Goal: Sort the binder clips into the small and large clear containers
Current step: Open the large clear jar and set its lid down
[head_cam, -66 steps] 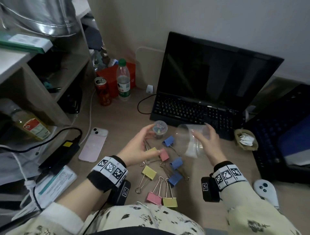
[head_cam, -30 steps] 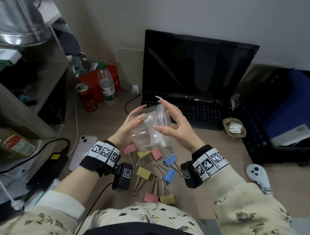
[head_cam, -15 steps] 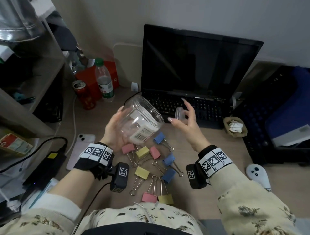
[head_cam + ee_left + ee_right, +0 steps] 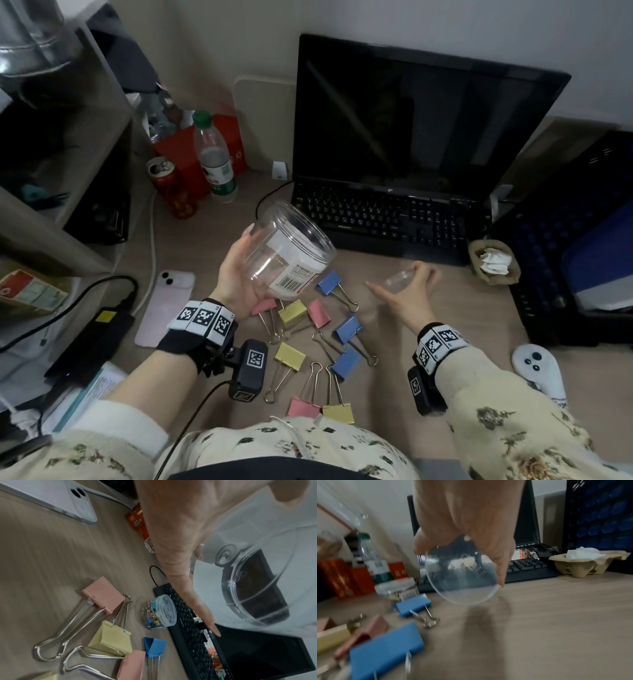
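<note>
My left hand (image 4: 239,277) grips the large clear jar (image 4: 291,253) above the desk, tilted, with its mouth uncovered and nothing inside; the jar (image 4: 257,577) fills the right of the left wrist view. To the right, my right hand (image 4: 402,291) holds the jar's clear lid (image 4: 397,280) by its edge, low over the desk; the right wrist view shows this lid (image 4: 462,577) close up. Several large binder clips lie between my hands: blue (image 4: 329,281), yellow (image 4: 292,312), pink (image 4: 318,311). The small clear container (image 4: 159,612), lidded and holding small clips, sits by the keyboard, hidden behind the jar in the head view.
A black laptop (image 4: 394,212) stands at the back. A pink phone (image 4: 166,305), a red can (image 4: 174,188) and a water bottle (image 4: 214,161) are to the left. On the right are a paper tray with tissue (image 4: 493,262) and a white controller (image 4: 537,370).
My right hand has taken the lid off the jar and carried it down and right toward the desk. My left hand keeps holding the jar, now with its mouth uncovered.
</note>
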